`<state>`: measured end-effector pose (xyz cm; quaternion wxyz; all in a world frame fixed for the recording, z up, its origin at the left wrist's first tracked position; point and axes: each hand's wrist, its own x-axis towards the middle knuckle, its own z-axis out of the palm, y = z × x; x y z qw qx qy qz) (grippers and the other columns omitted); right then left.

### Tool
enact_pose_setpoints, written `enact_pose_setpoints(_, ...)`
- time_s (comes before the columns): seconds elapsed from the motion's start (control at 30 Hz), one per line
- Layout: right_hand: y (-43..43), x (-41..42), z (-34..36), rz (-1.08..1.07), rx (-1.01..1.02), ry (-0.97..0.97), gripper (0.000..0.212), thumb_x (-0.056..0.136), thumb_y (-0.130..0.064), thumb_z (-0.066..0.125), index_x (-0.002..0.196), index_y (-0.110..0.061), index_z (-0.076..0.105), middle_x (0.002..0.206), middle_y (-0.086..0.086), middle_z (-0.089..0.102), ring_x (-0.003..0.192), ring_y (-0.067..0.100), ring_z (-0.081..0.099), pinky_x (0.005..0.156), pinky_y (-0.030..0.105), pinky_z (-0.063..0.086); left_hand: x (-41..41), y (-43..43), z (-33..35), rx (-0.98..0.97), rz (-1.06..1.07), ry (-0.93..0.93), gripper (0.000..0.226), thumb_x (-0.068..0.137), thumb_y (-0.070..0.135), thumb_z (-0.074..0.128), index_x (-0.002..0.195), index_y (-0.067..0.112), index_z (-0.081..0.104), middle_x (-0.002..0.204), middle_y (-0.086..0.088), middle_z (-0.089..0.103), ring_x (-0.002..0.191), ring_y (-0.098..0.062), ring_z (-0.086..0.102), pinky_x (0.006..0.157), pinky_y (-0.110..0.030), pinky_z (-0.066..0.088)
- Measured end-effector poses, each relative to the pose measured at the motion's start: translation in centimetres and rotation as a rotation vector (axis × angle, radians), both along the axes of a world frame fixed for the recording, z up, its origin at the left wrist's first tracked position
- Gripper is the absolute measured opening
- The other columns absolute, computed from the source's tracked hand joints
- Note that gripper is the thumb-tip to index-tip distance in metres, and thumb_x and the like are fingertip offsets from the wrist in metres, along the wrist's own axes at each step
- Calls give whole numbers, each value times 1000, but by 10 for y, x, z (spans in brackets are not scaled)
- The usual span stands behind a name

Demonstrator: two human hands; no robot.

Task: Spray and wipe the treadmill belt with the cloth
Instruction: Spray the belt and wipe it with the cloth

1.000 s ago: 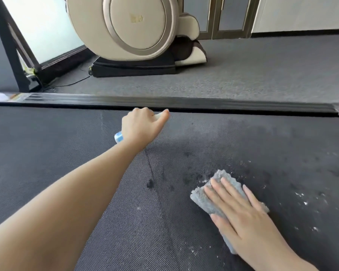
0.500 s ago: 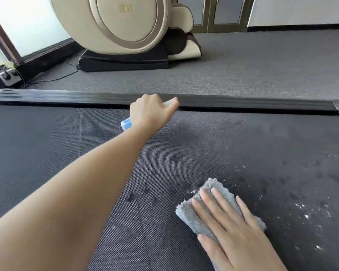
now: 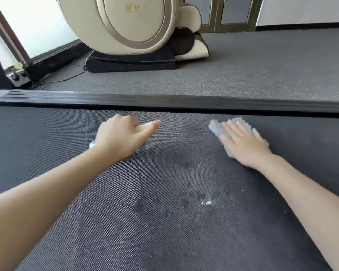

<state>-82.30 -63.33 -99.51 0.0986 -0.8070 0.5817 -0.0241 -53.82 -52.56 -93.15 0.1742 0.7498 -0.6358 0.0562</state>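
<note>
On the treadmill belt (image 3: 106, 222), close to its black side rail (image 3: 164, 99), both bare hands reach forward. The left hand (image 3: 118, 138) is curled around a small spray bottle (image 3: 145, 126); only a pale part shows between thumb and forefinger, and a white-and-blue end (image 3: 92, 144) pokes out behind the wrist, so its shape is hard to judge. The forefinger points along the belt toward the cloth. The right hand (image 3: 243, 144) lies flat with fingers spread, pressing a fluffy grey cloth (image 3: 216, 129) onto the belt just short of the side rail; the cloth sticks out past the fingertips and on both sides of the palm. The two hands are well apart. Nearer the person than the cloth, the belt carries dark wet spots and a few shiny droplets (image 3: 205, 202), with a darker damp patch between the hands. Beyond the side rail lies grey carpet (image 3: 262, 75), and on it stands a beige massage chair (image 3: 129, 26) on a black base, with a cable (image 3: 67, 79) running from it toward a power strip (image 3: 18, 79) by the window frame.
</note>
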Motion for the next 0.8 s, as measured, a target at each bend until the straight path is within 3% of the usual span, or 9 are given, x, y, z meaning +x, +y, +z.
enact_pose_setpoints(0.13, -37, 44, 9, -233, 39, 5, 56, 100, -48, 7, 152, -27, 9, 160, -9, -4, 147, 12, -7, 116, 48, -1, 30, 23, 1, -9, -9, -12, 85, 65, 87, 15, 57, 14, 57, 56, -6, 56, 66, -31, 57, 61, -33, 44)
enact_pose_setpoints(0.23, -29, 89, 10, -186, 6, 38, 57, 100, -46, 10, 152, -25, 9, 161, -4, -3, 147, 17, -6, 116, 49, 1, 45, 32, 0, -2, -19, -16, 84, 66, 88, 16, 55, 14, 54, 52, -4, 55, 62, -28, 57, 59, -33, 42)
enact_pose_setpoints(0.43, 37, 156, 6, 351, -107, -25, 54, 100, -43, 14, 152, -27, 10, 161, -7, 3, 147, 13, -6, 118, 45, -2, 40, 37, 4, -29, -5, -6, 82, 66, 88, 16, 50, 12, 44, 50, -5, 52, 60, -31, 54, 56, -33, 34)
enact_pose_setpoints(0.5, 82, 146, 8, 585, -151, -78, 57, 98, -46, 16, 151, -28, 14, 160, -8, 6, 147, 11, -6, 119, 42, -2, 36, 38, 8, -38, -19, 8, 81, 66, 87, 17, 48, 13, 42, 49, -6, 52, 60, -32, 55, 55, -33, 34)
enact_pose_setpoints(0.6, 134, 104, 11, 816, -45, -97, 60, 94, -52, 15, 151, -33, 9, 158, -18, 0, 143, -2, -16, 116, 31, -15, 36, 41, 14, -39, -40, 6, 83, 67, 88, 17, 49, 11, 41, 47, -5, 51, 56, -29, 55, 54, -32, 35)
enact_pose_setpoints(0.67, 124, 81, 10, 762, -66, -83, 59, 94, -52, 16, 150, -37, 9, 156, -24, 0, 142, -6, -13, 115, 29, -13, 39, 44, 16, -42, -40, 0, 83, 67, 88, 18, 49, 11, 41, 47, -4, 50, 55, -26, 54, 54, -32, 35)
enact_pose_setpoints(0.8, 40, 56, 7, 362, -239, 76, 52, 92, -46, 11, 142, -36, 21, 141, -15, 30, 135, 10, 20, 111, 44, 23, 50, 51, 17, -27, -33, 2, 80, 67, 87, 18, 48, 12, 38, 45, -4, 48, 53, -21, 52, 53, -31, 35)
